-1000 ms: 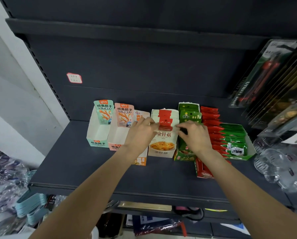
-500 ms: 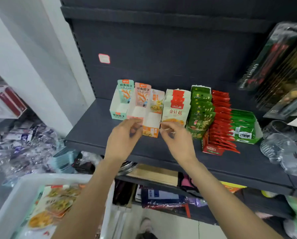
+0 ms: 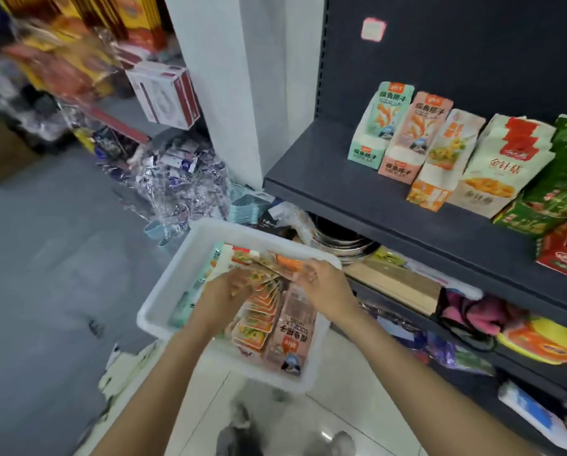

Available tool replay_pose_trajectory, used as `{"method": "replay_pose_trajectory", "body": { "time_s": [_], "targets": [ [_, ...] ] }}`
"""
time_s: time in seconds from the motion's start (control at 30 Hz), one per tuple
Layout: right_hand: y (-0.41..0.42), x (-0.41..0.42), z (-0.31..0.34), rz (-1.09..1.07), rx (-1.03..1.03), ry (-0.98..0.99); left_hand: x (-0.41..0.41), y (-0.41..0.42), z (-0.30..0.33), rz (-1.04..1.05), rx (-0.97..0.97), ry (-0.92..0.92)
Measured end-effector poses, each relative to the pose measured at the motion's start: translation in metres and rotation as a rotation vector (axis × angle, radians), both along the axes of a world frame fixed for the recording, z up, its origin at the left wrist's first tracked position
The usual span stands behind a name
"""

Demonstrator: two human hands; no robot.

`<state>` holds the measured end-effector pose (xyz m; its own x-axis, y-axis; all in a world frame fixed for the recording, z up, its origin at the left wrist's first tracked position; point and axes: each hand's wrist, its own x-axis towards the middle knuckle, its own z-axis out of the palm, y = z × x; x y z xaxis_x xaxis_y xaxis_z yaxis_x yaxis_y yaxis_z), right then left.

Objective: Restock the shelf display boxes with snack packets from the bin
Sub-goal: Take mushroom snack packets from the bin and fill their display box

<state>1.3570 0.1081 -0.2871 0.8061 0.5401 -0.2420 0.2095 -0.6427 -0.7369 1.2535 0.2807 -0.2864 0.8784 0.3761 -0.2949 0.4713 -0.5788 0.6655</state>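
Head cam: both my hands are down in the white bin (image 3: 163,297), near its far rim. L hand (image 3: 224,292) and R hand (image 3: 321,284) have fingers curled round a fanned stack of orange snack packets (image 3: 262,292) — gripped btwn them. Display boxes (image 3: 417,143) sit in a row along the front edge of the dark shelf (image 3: 325,182), upper right — well apart from the bin.

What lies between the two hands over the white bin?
In the head view, a fanned stack of orange snack packets spans the gap between the left hand and right hand, inside the white bin.
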Motion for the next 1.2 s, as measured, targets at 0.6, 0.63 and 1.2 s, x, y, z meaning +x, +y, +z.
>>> {"method": "replay_pose_trajectory", "body": {
  "time_s": [0.6,0.63,1.2],
  "targets": [
    [0.117,-0.037,-0.083,-0.055,-0.334,0.076,0.005,0.121,-0.097,-0.106,-0.042,0.207],
    [0.117,-0.039,-0.085,-0.049,-0.343,0.078,0.006,0.121,-0.102,-0.080,-0.020,0.220],
    [0.128,-0.035,-0.059,-0.110,-0.140,0.088,-0.011,0.157,-0.056,0.406,-0.306,-0.216]
  ]
}}
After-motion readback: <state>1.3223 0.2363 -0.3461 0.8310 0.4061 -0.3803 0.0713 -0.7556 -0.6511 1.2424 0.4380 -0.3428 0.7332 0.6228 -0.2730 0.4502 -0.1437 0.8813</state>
